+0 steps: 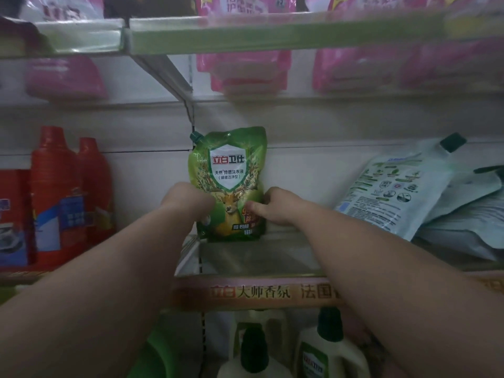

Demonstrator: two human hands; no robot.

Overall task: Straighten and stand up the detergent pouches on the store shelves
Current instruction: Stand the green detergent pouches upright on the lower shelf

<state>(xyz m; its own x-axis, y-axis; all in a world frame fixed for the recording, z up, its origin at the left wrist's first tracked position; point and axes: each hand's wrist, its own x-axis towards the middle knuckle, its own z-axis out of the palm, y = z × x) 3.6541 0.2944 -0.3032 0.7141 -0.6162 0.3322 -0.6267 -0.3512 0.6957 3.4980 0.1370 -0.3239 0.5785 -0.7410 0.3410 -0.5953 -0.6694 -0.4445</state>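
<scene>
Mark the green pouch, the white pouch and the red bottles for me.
green pouch [228, 162], head view, on the white shield of its front label.
white pouch [390, 184], head view, on its printed back panel, leaning at the right.
red bottles [56, 186], head view, on the body of the nearer bottle.

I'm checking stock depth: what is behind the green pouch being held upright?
Only the pale back panel of the shelf shows around the green pouch, which stands at the back. The left hand and right hand grip its lower sides. Directly behind it is covered.
</scene>
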